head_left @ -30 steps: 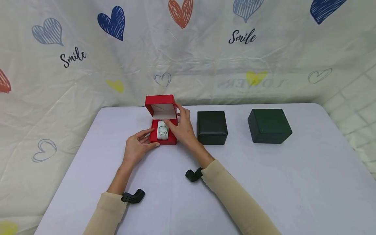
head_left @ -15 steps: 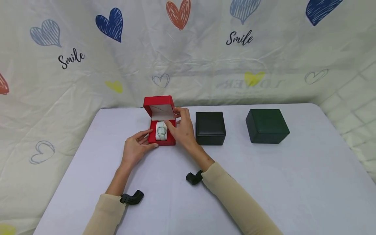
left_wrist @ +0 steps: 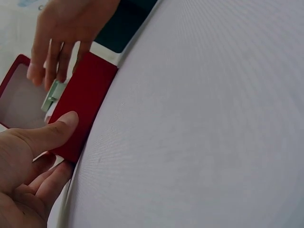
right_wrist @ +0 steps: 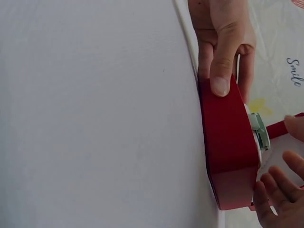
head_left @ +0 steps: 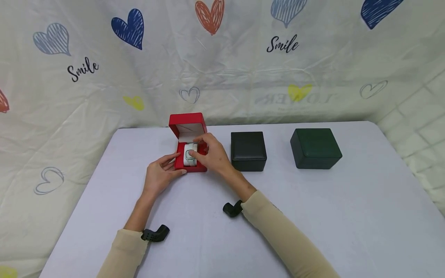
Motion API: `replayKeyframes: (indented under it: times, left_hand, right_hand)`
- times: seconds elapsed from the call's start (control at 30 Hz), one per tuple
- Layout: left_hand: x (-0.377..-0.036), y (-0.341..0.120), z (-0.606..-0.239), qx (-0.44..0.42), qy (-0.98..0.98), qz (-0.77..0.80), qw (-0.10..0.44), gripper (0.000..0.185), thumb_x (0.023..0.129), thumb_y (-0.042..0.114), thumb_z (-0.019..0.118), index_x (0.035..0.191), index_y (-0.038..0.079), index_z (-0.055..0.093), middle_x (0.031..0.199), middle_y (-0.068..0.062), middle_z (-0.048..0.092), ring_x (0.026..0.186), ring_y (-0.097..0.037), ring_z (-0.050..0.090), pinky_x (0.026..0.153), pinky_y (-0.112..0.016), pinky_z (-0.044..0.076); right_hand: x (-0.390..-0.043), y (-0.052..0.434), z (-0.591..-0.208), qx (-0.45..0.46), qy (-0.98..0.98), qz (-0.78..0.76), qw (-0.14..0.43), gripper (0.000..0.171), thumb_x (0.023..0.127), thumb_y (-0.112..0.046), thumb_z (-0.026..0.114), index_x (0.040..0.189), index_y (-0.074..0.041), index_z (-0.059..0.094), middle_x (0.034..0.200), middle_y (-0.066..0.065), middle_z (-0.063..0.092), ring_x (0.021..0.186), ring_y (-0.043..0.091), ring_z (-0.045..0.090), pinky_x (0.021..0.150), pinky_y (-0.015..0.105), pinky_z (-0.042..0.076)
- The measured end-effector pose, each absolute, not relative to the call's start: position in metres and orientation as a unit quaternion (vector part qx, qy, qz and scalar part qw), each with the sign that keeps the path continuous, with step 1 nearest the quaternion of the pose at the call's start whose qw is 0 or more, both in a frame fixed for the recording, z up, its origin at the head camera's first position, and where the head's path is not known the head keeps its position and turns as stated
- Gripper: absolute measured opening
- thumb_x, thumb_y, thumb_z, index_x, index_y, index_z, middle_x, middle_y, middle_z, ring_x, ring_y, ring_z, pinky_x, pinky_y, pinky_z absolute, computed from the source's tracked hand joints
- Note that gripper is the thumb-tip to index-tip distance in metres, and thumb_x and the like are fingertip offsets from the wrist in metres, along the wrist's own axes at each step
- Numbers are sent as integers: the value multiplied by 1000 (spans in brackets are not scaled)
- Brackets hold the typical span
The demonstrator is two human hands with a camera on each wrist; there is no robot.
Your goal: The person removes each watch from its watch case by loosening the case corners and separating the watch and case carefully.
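A red watch box (head_left: 191, 169) stands with its lid (head_left: 187, 118) raised, showing a pale lining. Inside sits a watch (head_left: 187, 160) with a white strap and a pale green case, which sticks up above the box wall in the right wrist view. My left hand (head_left: 158, 175) grips the box at its left front corner, thumb (left_wrist: 66, 123) on the front and fingers round the side. Over the box hovers my right hand (head_left: 218, 157), its thumb overlapping the watch in the head view. In the right wrist view its fingers (right_wrist: 280, 183) are spread and loosely bent beside the watch.
To the right of the red box stands a closed black box (head_left: 248, 148), and farther right a closed dark green box (head_left: 317, 146). All are on a table with a white cloth (head_left: 313, 216). Behind it hangs a curtain (head_left: 236, 77) printed with hearts.
My right hand has left the box's right side and lid edge and come left over the watch. My left hand keeps its grip on the box.
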State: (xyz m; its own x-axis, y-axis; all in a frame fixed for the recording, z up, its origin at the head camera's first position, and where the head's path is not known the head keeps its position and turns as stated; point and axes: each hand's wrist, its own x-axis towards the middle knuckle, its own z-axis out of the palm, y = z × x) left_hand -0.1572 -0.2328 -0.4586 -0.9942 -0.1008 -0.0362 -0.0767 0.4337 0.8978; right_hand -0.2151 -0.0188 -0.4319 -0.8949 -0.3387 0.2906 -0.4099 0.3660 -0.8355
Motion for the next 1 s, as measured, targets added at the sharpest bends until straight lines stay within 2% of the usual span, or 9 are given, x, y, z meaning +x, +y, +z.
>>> replayKeyframes:
  times: [0.17, 0.3, 0.57, 0.87, 1.0]
  left_hand:
    - [-155, -234, -460, 51, -851, -523, 10, 62, 82, 18, 90, 140, 17, 67, 151, -17, 59, 130, -33, 66, 98, -34, 57]
    - [-154, -235, -462, 52, -851, -522, 4, 63, 83, 19, 90, 141, 17, 67, 152, -17, 59, 130, -33, 66, 98, -34, 56]
    - [-157, -235, -461, 52, -850, -524, 7, 62, 83, 19, 89, 141, 17, 66, 153, -17, 57, 132, -34, 65, 99, -37, 56]
    - [-159, -233, -461, 56, -848, -528, 5, 63, 83, 20, 89, 142, 16, 66, 155, -16, 56, 133, -34, 64, 99, -36, 56]
    - [-159, -234, -461, 61, -847, -529, 2, 63, 84, 19, 89, 142, 16, 65, 155, -16, 56, 134, -34, 64, 99, -36, 56]
  right_hand:
    - [-216, -19, -434, 242, -845, 477, -25, 59, 87, -22, 85, 139, -7, 60, 140, 11, 59, 129, 27, 57, 111, 41, 54]
    - [-217, -20, -434, 250, -857, 445, -66, 70, 86, -27, 86, 147, -9, 56, 148, 10, 56, 138, 27, 51, 117, 43, 49]
    - [-221, -20, -430, 263, -886, 373, -84, 80, 86, -32, 85, 156, -16, 48, 154, 6, 53, 140, 26, 45, 112, 45, 53]
    - [-223, -21, -430, 262, -892, 362, -63, 70, 86, -29, 86, 147, -13, 56, 145, 5, 59, 133, 23, 49, 107, 40, 56]
    - [-223, -21, -432, 277, -886, 369, -47, 68, 85, -27, 87, 143, -9, 56, 143, 7, 60, 131, 23, 53, 110, 40, 55]
